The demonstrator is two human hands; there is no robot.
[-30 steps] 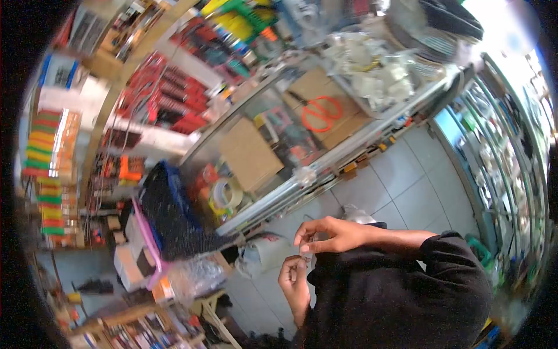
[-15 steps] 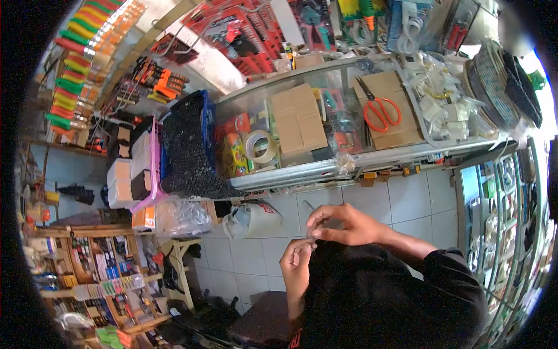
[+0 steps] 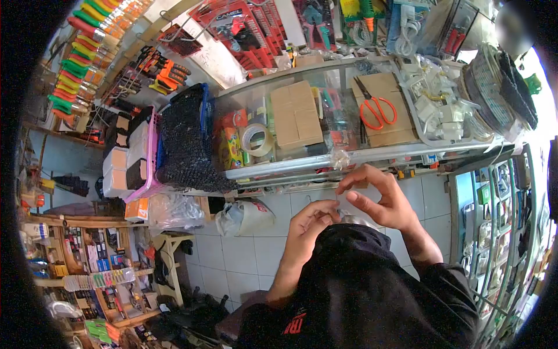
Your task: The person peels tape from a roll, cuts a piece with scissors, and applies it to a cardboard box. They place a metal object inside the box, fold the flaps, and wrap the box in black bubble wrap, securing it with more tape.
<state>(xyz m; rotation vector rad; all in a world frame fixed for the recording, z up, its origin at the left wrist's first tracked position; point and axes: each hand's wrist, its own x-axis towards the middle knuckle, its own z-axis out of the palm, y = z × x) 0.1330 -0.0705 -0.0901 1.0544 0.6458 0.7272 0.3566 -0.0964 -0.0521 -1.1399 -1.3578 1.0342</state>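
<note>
Both of my hands are raised in front of my black shirt, between me and the glass counter. My left hand (image 3: pixel 307 231) has its fingers curled and pressed together at the tips; I cannot tell what small thing, if any, is in them. Close beside it on the right, my right hand (image 3: pixel 385 200) has its thumb and curved fingers apart, with nothing visible between them. Its fingertips overlap the counter's front edge in this view. Just below the hands, a pale, shiny shape (image 3: pixel 357 219) shows behind the shirt's edge.
On the glass counter (image 3: pixel 279 170) lie orange-handled scissors (image 3: pixel 378 113), a tape roll (image 3: pixel 256 140), cardboard (image 3: pixel 296 115) and a tray of white fittings (image 3: pixel 444 119). Left are a pink basket (image 3: pixel 152 157) and a white sack (image 3: pixel 253 218). Shelves (image 3: pixel 500 215) stand right.
My hands have moved apart and my right hand has opened, rising to the right. A thin grey piece that stuck up by the fingers no longer shows clearly. The view has shifted slightly.
</note>
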